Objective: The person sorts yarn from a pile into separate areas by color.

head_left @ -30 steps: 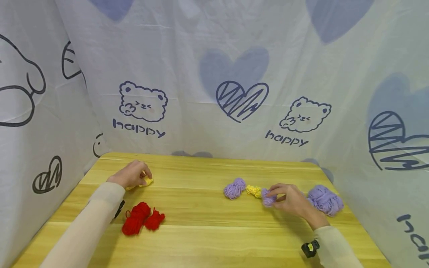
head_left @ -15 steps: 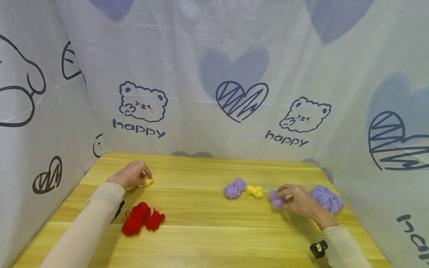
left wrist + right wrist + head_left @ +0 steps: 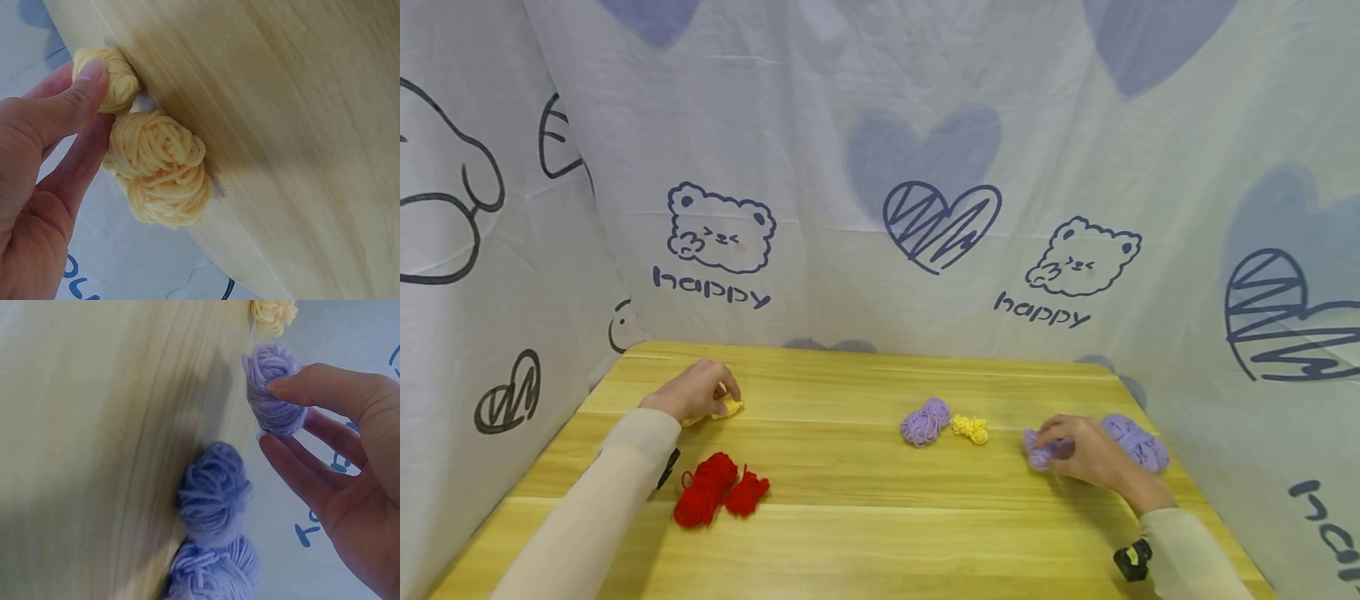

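Yarn [image 3: 117, 87], a small yellow ball, is pinched between the thumb and bent fingers of the left hand [image 3: 691, 393], toward the far left of the surface [image 3: 880, 550]. A larger yellow ball [image 3: 159, 169] sits just beside it; whether they touch I cannot tell. The right hand [image 3: 1093, 454], its fingers also bent, pinches a small purple ball [image 3: 275, 415] toward the right end. Bigger purple yarn [image 3: 1141, 442], in one or two bundles, lies partly hidden beyond that hand. Between the hands, a loose yellow ball [image 3: 970, 429] lies just beside a loose purple ball [image 3: 925, 422]. Two red balls [image 3: 706, 490] rest side by side near the left sleeve [image 3: 598, 492].
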A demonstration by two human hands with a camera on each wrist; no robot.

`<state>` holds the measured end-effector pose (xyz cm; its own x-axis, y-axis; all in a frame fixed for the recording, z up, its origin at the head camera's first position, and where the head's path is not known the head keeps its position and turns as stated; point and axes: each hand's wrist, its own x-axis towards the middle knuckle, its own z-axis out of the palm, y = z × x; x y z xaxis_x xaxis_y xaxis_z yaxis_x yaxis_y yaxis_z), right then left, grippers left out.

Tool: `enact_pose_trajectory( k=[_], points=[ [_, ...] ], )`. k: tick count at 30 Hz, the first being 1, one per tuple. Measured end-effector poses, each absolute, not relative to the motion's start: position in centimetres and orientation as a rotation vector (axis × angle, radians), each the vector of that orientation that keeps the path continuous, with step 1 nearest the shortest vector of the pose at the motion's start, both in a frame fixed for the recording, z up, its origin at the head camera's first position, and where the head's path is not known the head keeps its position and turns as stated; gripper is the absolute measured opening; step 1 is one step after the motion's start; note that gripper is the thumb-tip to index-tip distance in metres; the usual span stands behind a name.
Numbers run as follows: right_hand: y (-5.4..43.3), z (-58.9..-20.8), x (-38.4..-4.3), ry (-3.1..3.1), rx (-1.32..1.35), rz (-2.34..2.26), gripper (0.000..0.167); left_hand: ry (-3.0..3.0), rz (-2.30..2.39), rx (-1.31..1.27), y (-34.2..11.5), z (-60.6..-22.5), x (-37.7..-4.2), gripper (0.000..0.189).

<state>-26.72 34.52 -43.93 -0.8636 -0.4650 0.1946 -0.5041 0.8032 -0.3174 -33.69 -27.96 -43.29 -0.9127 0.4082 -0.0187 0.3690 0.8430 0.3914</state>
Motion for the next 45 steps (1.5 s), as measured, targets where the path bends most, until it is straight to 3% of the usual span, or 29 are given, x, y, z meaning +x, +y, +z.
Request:
enact_pose_trajectory(
  k=[45],
  points=[
    [36.8, -44.8, -27.2, -2.956, 0.767, 0.512, 0.028, 2.913, 0.594, 0.6, -27.9, -43.4, -33.8, 0.022]
  ],
)
